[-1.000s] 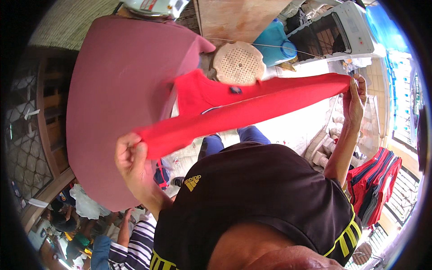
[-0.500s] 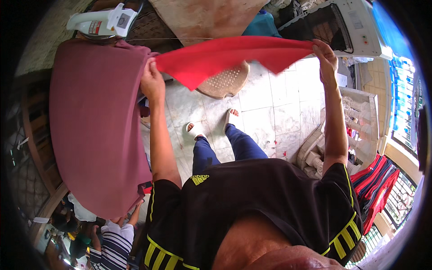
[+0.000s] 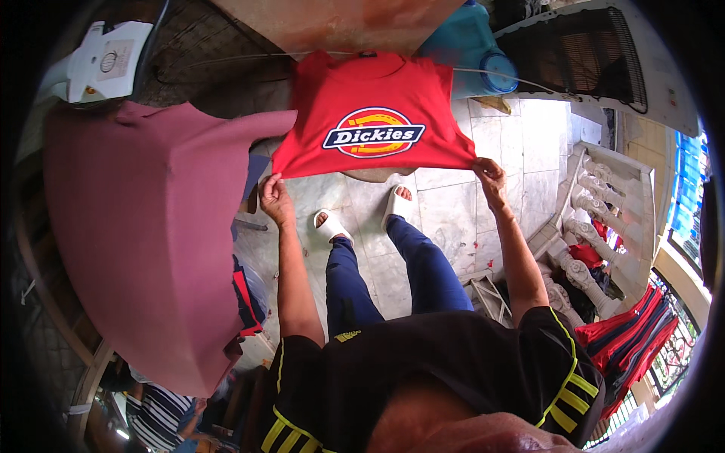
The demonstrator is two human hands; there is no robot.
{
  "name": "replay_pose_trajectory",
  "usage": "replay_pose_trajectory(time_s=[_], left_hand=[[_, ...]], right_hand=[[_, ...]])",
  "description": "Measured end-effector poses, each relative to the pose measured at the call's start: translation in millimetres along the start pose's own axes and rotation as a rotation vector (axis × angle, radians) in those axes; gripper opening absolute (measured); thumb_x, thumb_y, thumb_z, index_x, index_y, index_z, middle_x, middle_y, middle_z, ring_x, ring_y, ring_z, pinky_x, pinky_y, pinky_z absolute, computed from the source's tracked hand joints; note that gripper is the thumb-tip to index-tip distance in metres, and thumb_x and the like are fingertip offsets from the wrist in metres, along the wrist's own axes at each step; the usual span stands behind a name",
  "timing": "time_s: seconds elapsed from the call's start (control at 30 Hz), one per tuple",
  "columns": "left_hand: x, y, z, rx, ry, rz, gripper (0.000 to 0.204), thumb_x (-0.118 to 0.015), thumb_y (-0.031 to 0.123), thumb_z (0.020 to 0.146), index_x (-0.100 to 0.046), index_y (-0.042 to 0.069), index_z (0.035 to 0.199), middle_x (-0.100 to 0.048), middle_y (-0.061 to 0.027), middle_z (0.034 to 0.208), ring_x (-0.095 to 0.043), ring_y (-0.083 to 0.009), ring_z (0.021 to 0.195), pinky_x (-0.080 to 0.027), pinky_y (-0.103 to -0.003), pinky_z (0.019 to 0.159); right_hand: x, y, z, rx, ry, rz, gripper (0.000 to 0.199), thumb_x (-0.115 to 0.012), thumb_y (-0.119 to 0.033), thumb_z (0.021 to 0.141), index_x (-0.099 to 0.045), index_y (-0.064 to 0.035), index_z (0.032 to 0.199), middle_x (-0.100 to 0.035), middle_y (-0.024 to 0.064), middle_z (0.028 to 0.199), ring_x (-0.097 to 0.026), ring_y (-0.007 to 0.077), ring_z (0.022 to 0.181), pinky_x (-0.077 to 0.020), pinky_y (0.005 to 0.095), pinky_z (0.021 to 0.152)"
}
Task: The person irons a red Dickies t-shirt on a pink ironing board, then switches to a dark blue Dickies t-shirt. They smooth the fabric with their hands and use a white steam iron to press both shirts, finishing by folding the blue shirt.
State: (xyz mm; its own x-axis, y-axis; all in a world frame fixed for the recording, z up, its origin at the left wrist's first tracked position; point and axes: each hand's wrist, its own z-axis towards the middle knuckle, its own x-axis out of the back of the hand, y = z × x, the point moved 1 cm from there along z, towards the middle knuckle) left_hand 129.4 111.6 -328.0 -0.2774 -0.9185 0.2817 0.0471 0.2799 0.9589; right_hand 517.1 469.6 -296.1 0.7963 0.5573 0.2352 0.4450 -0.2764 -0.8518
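Note:
A red sleeveless-looking shirt [image 3: 377, 94] with a printed emblem on its front is spread out before me, neckline away from me. At its near left corner, my left hand [image 3: 276, 199] pinches the hem between thumb and fingers. My right hand [image 3: 492, 182] grips the opposite hem corner, so the edge runs taut between both hands. Close to the left of the shirt lies a mauve cloth [image 3: 151, 249] draped over a long raised surface; its far corner reaches the shirt's side. Part of a brown round stool or mat is hidden below the shirt.
A white device [image 3: 109, 60] sits beyond the mauve cloth. A blue plastic jug [image 3: 464, 53] and a dark-grilled appliance [image 3: 581, 57] stand at the far side. To my right are a pale balustrade [image 3: 604, 215] and hanging clothes [image 3: 630, 340]. A person in stripes [image 3: 158, 415] is lower left.
The red shirt, earlier a blurred strip held high between my hands, now lies spread with its emblem showing. Both hands have come nearer to me and closer together. My view has shifted.

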Motion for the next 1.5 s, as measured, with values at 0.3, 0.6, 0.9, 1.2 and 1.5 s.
replay_pose_trajectory(time_s=[0.3, 0.6, 0.9, 1.2, 1.5], left_hand=[[-22.3, -27.1, -4.0, 0.399, 0.145, -0.264, 0.019, -0.072, -0.003, 0.085, -0.065, 0.003, 0.102, -0.062, -0.0004, 0.096, -0.057, -0.01, 0.083, -0.051, -0.026, 0.076], [-35.6, -22.7, -26.6, 0.8, 0.28, -0.321, 0.098, -0.087, 0.025, 0.074, -0.022, 0.02, 0.148, -0.036, -0.0105, 0.141, -0.05, -0.0306, 0.117, -0.05, -0.047, 0.09], [-155.3, 10.7, -90.3, 1.136, -0.157, -0.681, 0.071, -0.082, 0.042, 0.078, -0.046, 0.019, 0.134, -0.05, -0.0131, 0.136, -0.05, -0.0384, 0.121, -0.045, -0.057, 0.096], [-172.5, -4.9, -83.9, 0.983, -0.164, -0.721, 0.059, -0.083, 0.026, 0.08, -0.052, 0.018, 0.13, -0.064, -0.0073, 0.121, -0.065, -0.0213, 0.103, -0.055, -0.041, 0.075], [-110.7, -17.5, -103.2, 0.964, 0.026, -0.418, 0.115, -0.085, 0.046, 0.071, -0.015, 0.012, 0.155, -0.043, -0.0198, 0.144, -0.059, -0.025, 0.101, -0.053, -0.037, 0.066]], right_hand=[[3.2, 17.8, 0.9, -0.011, 0.091, 0.053, 0.02, -0.071, -0.01, 0.086, -0.069, 0.001, 0.102, -0.071, 0.0051, 0.094, -0.064, 0.0117, 0.089, -0.0482, 0.0263, 0.084], [-9.2, 59.2, 4.0, -0.139, 0.107, -0.001, 0.041, -0.071, -0.019, 0.09, -0.059, -0.007, 0.126, -0.064, 0.0071, 0.115, -0.058, 0.0159, 0.105, -0.047, 0.0314, 0.092], [-143.4, 42.5, -15.1, -0.831, -0.192, 0.817, 0.064, -0.061, -0.05, 0.092, -0.042, -0.0085, 0.137, -0.046, 0.0212, 0.135, -0.052, 0.0339, 0.119, -0.0429, 0.0494, 0.099], [-155.0, 45.7, 2.8, -0.811, -0.273, 1.117, 0.036, -0.057, -0.036, 0.098, -0.053, -0.0033, 0.112, -0.059, 0.0208, 0.116, -0.059, 0.0295, 0.102, -0.0502, 0.0394, 0.087], [-168.9, 15.1, -33.3, -0.927, -0.579, 0.27, 0.053, -0.06, -0.035, 0.096, -0.04, -0.0107, 0.139, -0.057, 0.0168, 0.129, -0.059, 0.0304, 0.109, -0.0483, 0.0438, 0.091]])
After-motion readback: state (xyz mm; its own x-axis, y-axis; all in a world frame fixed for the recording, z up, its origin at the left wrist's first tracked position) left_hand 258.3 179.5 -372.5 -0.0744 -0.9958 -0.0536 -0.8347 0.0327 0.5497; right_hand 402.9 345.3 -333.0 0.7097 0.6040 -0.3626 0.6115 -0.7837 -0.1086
